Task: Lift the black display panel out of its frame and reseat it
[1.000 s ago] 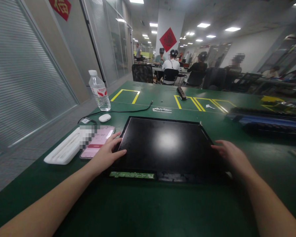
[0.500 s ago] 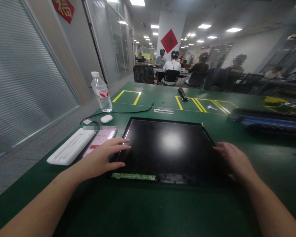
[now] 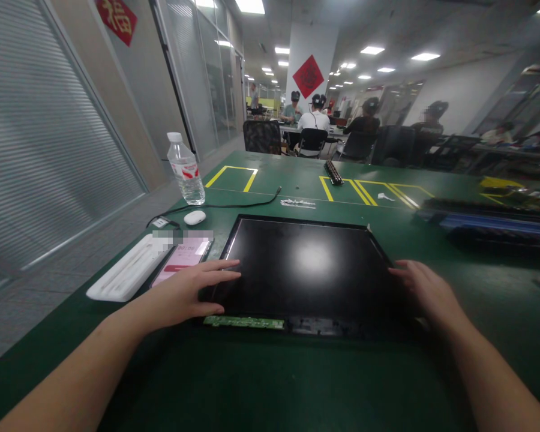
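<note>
A black flat display panel (image 3: 270, 264) lies on the green table, its glossy face up, with a bright reflection on it. Along its near edge runs a narrow green circuit board (image 3: 245, 323). My left hand (image 3: 191, 294) rests at the panel's left edge, its fingers stretched and spread over the border. At the opposite edge is my right hand (image 3: 425, 288), fingers extended onto the border; its thumb is hidden. Neither hand is wrapped round the panel.
On the left are a phone (image 3: 180, 261), a white tray (image 3: 123, 270), a white earbud case (image 3: 195, 218), a water bottle (image 3: 186, 171) and a black cable (image 3: 238, 206). Long dark parts (image 3: 490, 225) lie right. A dark strip (image 3: 333, 172) lies at the back. Several people sit beyond.
My left hand's fingers have shifted very slightly, the thumb drawing back a little toward the panel's near left corner. The panel and my right hand look almost unmoved.
</note>
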Demonstrator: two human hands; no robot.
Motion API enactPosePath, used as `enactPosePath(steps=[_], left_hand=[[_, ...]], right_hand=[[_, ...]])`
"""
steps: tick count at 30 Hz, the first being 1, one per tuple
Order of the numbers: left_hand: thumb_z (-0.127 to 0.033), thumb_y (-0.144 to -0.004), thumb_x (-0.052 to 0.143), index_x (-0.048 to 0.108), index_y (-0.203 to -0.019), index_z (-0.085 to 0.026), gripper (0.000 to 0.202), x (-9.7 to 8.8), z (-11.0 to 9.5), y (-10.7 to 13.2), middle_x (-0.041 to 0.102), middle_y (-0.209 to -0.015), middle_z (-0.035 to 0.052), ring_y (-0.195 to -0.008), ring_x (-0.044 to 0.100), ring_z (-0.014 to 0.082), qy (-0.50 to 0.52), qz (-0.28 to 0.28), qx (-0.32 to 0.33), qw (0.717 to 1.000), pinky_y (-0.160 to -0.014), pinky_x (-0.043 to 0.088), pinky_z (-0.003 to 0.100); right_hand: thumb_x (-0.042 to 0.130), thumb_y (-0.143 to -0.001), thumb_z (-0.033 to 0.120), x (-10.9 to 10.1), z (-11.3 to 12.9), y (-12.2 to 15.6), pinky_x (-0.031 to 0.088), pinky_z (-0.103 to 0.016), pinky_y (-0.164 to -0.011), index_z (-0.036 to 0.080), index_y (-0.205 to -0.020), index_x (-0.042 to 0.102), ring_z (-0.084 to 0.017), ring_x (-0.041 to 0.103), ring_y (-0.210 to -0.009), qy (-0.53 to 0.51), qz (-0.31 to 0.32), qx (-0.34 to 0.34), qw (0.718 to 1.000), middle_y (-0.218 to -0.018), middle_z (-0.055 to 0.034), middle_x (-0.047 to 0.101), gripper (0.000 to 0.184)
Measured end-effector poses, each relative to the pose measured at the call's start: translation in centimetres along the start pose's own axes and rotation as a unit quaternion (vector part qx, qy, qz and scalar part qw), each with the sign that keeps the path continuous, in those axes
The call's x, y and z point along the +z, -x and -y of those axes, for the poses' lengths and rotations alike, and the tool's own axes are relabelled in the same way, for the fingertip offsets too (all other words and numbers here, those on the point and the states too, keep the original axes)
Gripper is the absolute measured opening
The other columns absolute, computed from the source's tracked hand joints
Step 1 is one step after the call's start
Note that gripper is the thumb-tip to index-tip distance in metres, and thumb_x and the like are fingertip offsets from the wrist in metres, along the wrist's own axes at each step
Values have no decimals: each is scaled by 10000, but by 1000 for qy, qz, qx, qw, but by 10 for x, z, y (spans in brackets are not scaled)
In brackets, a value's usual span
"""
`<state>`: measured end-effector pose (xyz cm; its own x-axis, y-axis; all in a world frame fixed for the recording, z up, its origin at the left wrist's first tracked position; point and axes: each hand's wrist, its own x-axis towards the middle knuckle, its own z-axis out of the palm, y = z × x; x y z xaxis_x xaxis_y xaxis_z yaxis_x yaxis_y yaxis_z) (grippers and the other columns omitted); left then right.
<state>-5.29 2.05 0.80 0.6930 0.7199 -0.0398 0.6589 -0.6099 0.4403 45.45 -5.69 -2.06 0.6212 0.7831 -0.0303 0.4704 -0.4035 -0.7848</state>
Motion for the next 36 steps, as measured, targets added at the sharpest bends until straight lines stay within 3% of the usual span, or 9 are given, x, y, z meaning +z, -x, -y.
enactPosePath(steps=[11,36], left_hand=[[-268,-859,757,727,-1381,-359,531,3,-5,-1,626,-1584,58,-1363,662,322,5,-24,32,999,-1118,547,483],[-243,-889,715,718,-1374,-370,501,7,-3,1,654,-1545,38,-1333,681,299,-1,-36,62,997,-1093,561,426]], right_hand=[[428,-906,577,-1,-2,0,483,-458,-896,250,-1097,722,-300,669,-905,11,-2,-22,1000,-1106,-95,829,480],[439,-891,585,-2,-7,-4,509,-474,-847,291,-1026,738,-304,679,-857,22,-14,-41,999,-1057,-71,839,442]])
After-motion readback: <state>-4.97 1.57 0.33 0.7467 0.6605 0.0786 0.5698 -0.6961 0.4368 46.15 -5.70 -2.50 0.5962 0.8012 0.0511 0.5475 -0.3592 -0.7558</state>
